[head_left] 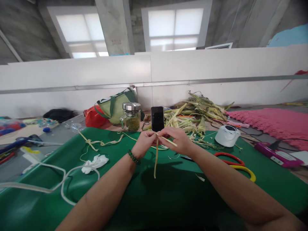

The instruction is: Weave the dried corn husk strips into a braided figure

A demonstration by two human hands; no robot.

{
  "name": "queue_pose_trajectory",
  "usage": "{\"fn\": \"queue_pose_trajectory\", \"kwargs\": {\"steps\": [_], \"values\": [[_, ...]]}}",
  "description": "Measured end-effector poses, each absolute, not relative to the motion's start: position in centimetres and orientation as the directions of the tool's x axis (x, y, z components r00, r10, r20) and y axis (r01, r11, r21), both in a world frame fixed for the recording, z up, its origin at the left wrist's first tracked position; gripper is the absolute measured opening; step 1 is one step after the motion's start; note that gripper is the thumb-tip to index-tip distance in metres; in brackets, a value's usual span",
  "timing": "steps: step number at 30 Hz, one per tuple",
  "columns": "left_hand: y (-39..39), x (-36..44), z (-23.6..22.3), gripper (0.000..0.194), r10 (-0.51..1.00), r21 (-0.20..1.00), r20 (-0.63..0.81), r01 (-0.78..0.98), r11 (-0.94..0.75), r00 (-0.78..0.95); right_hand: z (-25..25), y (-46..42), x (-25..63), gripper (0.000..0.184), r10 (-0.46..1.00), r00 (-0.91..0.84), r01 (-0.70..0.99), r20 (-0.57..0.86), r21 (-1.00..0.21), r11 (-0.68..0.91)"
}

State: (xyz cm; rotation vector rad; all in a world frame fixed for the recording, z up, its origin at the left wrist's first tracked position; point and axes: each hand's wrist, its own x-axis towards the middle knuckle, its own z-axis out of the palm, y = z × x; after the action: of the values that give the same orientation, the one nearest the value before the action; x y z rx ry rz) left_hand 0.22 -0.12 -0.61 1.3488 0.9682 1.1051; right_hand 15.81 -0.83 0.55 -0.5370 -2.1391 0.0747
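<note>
My left hand (pixel 144 143) and my right hand (pixel 177 138) meet in front of me, fingertips pinched together over the green mat. Between them are pale corn husk strips (pixel 156 160); one strip hangs straight down, and another sticks out under my right fingers. Where the strips cross is partly hidden by my fingertips. A beaded bracelet is on my left wrist. Just behind my hands stands a dark phone (pixel 157 118), upright. A knotted husk piece (pixel 89 141) lies on the mat to the left. Scissors (pixel 240 165) with red and yellow handles lie partly under my right forearm.
A pile of corn husks (pixel 204 109) sits behind the phone at right. A glass jar (pixel 132 118) and green bag (pixel 113 107) stand at back left. White tissue (pixel 95 163), white cord (pixel 64 179), a tissue roll (pixel 227 136) and a purple tool (pixel 276 154) lie around the mat (pixel 187 199).
</note>
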Motion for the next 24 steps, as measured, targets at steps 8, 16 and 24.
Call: {"fn": "queue_pose_trajectory", "kwargs": {"steps": [8,16,24], "values": [[0.1,-0.8,0.3,0.025,0.969,0.98,0.055,-0.199,-0.006,0.239,0.3,-0.2,16.1,0.016,0.262,-0.55,0.357,0.793,-0.061,0.932],[0.0,-1.7,1.3,0.021,0.953,0.956,-0.013,-0.275,0.1,0.303,0.1,0.5,16.7,0.022,0.194,-0.621,0.366,0.76,0.062,0.929],[0.2,-1.6,0.7,0.027,0.953,0.985,0.043,-0.173,0.01,0.301,0.6,0.5,17.0,0.025,0.274,-0.637,0.373,0.72,-0.023,0.928]]}}
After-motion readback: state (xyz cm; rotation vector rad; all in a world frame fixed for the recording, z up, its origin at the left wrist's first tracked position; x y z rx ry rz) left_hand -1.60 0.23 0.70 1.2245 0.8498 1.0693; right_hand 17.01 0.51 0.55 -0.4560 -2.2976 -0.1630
